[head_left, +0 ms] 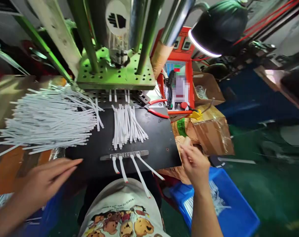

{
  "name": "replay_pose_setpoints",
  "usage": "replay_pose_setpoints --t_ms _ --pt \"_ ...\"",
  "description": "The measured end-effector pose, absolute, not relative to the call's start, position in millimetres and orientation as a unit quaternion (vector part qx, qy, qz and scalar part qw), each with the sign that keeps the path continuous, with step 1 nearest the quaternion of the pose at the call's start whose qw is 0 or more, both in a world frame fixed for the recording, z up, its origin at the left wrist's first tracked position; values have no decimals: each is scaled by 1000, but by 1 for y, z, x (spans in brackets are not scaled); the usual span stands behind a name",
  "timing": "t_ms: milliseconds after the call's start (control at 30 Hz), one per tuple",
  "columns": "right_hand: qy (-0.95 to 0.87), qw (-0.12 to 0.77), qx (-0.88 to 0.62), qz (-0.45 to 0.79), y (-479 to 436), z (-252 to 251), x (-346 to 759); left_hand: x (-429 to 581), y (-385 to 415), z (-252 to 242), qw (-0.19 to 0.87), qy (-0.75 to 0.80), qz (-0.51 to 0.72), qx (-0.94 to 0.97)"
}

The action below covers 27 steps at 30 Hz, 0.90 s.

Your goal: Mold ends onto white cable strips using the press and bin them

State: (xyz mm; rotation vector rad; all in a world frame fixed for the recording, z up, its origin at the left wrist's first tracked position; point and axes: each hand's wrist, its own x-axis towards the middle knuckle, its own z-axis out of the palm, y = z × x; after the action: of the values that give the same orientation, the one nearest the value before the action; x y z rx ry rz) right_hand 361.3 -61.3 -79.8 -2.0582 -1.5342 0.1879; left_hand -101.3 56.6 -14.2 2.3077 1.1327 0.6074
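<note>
My left hand [50,177] is stretched out over the front left of the black work surface [90,156], fingers straight and thumb apart, holding nothing. Past the right edge, my right hand [195,163] has curled fingers drawn together near brown paper. Whether anything small is in them is hidden. Between the hands lies a narrow metal bar fixture [103,158]. Several white flat strips [123,169] with red tips stick out from it toward my body. Just behind is a bunch of white strips [126,125], and a large heap of them [50,118] spreads at the left.
A green press plate [114,80] hangs over the back, with strips under it. Red-handled pliers [158,113] lie beside an orange control box [180,113]. A lamp [218,26] hangs above right. Cardboard boxes [211,133] and a blue bin [245,214] stand at the right.
</note>
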Motion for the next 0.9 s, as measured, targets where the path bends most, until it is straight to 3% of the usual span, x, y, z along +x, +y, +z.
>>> replay_pose_setpoints --t_ms 100,200,400,633,833,900 --pt "-733 360 -551 172 -31 -65 295 -49 53 -22 257 341 240 872" --pt "-768 411 -448 201 -18 -61 249 0 48 -36 292 268 320 860" --pt "-636 475 -548 263 5 -58 250 27 52 -42 395 335 382 765" --pt "-623 263 -680 284 88 -62 303 48 118 -37 293 473 189 809" --pt "-734 149 -663 19 113 -56 284 1 142 -40 120 524 161 827" --pt "-774 107 -625 6 126 -44 256 -17 145 -40 76 527 146 834"
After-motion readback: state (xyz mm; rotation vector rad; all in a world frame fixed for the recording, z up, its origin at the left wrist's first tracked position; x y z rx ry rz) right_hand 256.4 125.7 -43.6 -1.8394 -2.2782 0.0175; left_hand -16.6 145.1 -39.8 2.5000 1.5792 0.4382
